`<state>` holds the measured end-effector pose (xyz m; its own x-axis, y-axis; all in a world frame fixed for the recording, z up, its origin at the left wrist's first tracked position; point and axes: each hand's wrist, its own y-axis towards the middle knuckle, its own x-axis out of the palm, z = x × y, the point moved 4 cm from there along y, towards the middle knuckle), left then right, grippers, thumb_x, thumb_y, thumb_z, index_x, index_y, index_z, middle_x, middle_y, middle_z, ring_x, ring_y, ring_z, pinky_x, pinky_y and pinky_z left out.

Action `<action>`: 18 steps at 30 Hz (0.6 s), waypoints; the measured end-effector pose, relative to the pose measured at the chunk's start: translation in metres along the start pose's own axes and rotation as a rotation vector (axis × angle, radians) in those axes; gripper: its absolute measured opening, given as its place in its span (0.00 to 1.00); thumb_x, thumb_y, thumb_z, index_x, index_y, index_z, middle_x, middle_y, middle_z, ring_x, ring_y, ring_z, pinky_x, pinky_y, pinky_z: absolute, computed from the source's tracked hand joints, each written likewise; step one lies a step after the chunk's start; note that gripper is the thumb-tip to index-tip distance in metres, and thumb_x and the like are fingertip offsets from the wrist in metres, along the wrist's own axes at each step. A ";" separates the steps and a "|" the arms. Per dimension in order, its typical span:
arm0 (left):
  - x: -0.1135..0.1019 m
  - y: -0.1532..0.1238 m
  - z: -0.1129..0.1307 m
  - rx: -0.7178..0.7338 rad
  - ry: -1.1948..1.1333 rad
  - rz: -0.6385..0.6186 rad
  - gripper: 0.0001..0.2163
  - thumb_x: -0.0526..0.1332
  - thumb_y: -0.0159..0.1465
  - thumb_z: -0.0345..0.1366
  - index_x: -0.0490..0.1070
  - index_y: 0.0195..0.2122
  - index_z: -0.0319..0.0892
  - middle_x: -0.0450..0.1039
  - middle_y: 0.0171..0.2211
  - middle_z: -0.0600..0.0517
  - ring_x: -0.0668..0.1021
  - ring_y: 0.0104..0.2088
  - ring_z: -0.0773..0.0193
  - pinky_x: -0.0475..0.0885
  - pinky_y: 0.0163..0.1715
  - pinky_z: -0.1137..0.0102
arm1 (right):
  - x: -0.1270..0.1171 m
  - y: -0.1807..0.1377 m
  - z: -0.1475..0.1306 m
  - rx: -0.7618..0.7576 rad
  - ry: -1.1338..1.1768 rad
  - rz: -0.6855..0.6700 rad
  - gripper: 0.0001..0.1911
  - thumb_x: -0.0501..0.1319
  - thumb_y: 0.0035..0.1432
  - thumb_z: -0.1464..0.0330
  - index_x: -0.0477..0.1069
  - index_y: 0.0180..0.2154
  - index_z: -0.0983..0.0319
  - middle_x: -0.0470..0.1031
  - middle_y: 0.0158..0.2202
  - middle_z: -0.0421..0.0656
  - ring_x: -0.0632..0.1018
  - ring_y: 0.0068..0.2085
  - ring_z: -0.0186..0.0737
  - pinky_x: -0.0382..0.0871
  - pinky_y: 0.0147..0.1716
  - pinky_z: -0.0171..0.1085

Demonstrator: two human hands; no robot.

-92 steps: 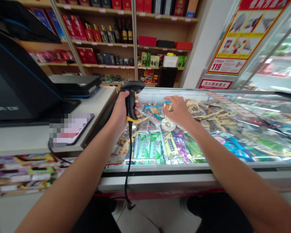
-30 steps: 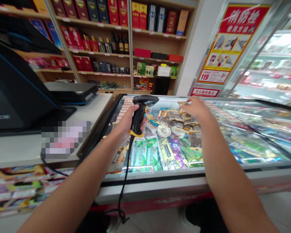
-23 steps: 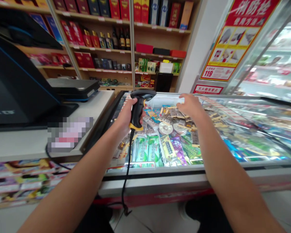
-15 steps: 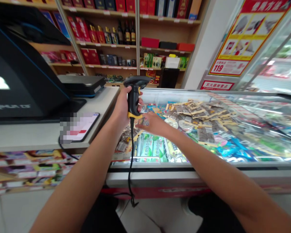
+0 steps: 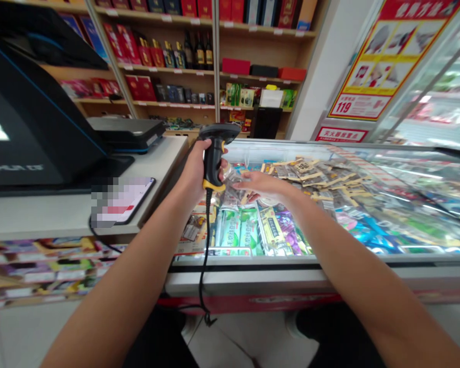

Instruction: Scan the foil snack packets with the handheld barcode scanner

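Note:
My left hand point(image 5: 199, 166) is wrapped round the handle of a black and yellow barcode scanner point(image 5: 213, 158), held upright over the left end of a glass-walled chest. The scanner's head points away to the right, and its black cord hangs down in front. Close by on the right, my right hand point(image 5: 266, 185) reaches in over the chest. Its fingers are bent on a small clear packet with brown contents point(image 5: 233, 193), which lies between the two hands. Part of the packet is hidden by the fingers. Green and white packs point(image 5: 235, 230) lie below it.
The chest point(image 5: 291, 278) holds many packets, with a brown heap point(image 5: 318, 176) in the middle. On the left, a counter point(image 5: 61, 217) bears a phone point(image 5: 136, 202), a scale point(image 5: 126, 134) and a black terminal point(image 5: 34, 122). Stocked shelves point(image 5: 168, 71) stand behind.
My right hand has moved right, away from the scanner's base, and the clear brown packet now shows by its fingers. The scanner has shifted slightly right, still in my left hand.

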<state>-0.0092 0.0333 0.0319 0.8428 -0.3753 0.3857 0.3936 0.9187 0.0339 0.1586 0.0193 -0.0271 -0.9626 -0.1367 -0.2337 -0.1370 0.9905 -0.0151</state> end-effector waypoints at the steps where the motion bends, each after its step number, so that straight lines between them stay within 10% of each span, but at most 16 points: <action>1: 0.000 0.001 -0.001 0.001 0.005 -0.003 0.18 0.54 0.66 0.50 0.72 0.36 0.41 0.69 0.17 0.54 0.69 0.13 0.69 0.61 0.13 0.74 | -0.008 0.001 0.001 0.049 0.062 0.015 0.17 0.76 0.49 0.60 0.77 0.40 0.57 0.81 0.37 0.45 0.80 0.35 0.47 0.78 0.38 0.49; 18: 0.017 -0.009 -0.021 -0.085 0.253 -0.120 0.16 0.51 0.66 0.46 0.70 0.32 0.39 0.72 0.19 0.51 0.69 0.13 0.68 0.63 0.12 0.74 | -0.045 0.012 0.006 -0.047 0.633 0.426 0.06 0.66 0.60 0.73 0.73 0.37 0.56 0.80 0.35 0.34 0.82 0.35 0.33 0.78 0.45 0.39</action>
<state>0.0091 0.0157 0.0191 0.8489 -0.5094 0.1411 0.5164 0.8562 -0.0158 0.2019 0.0372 -0.0230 -0.8830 0.2588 0.3916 0.2799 0.9600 -0.0033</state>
